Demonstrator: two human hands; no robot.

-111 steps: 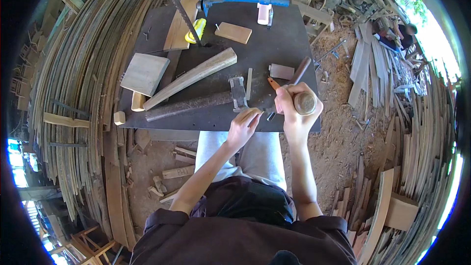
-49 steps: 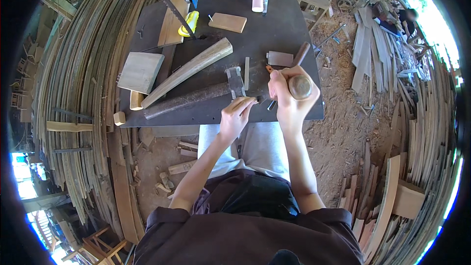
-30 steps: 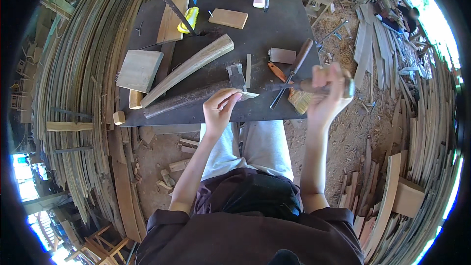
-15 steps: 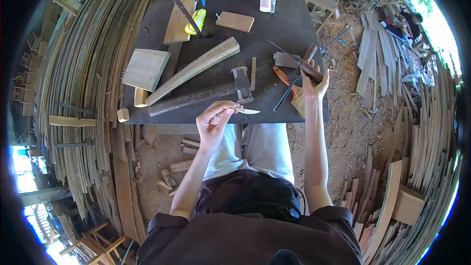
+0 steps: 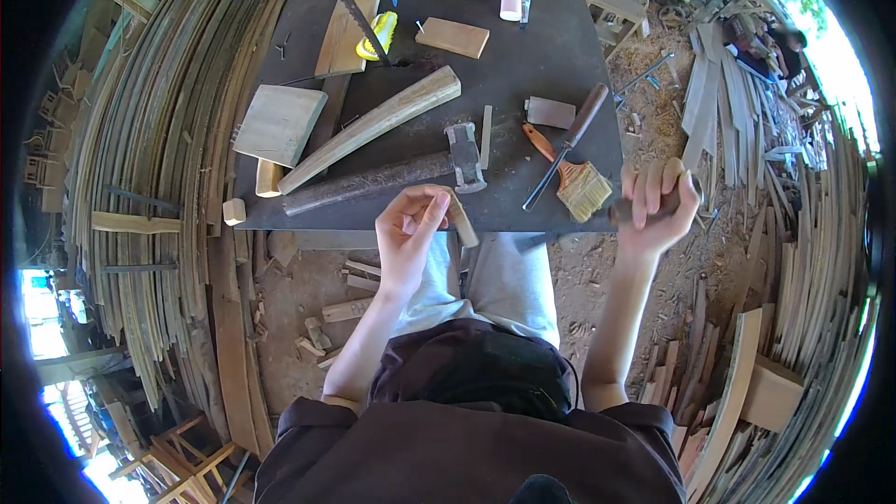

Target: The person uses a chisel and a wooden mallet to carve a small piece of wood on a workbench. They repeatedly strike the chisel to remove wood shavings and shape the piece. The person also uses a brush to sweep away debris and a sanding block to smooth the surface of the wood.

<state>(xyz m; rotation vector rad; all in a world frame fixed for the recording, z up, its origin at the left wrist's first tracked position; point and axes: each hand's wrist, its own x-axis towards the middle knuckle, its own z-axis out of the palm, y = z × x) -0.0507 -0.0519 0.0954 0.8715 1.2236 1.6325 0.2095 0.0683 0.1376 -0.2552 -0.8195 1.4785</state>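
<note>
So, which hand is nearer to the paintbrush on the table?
Right. The right hand, gripping a wooden handle, is just beside the paintbrush bristles. The left hand, holding a small wood piece, is farther off.

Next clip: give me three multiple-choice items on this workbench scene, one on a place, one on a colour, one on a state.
1. Where does the hammer lie?
A. on the dark bench top
B. on the ground
C. in the right hand

2. What colour is the paintbrush handle?
A. blue
B. orange
C. white

3. What is the left hand doing?
A. resting flat and empty
B. holding a small wooden piece
C. gripping the hammer

Answers:
1 A, it rests on the bench top.
2 B, the handle is orange above pale bristles.
3 B, its fingers pinch the small wooden piece.
</note>
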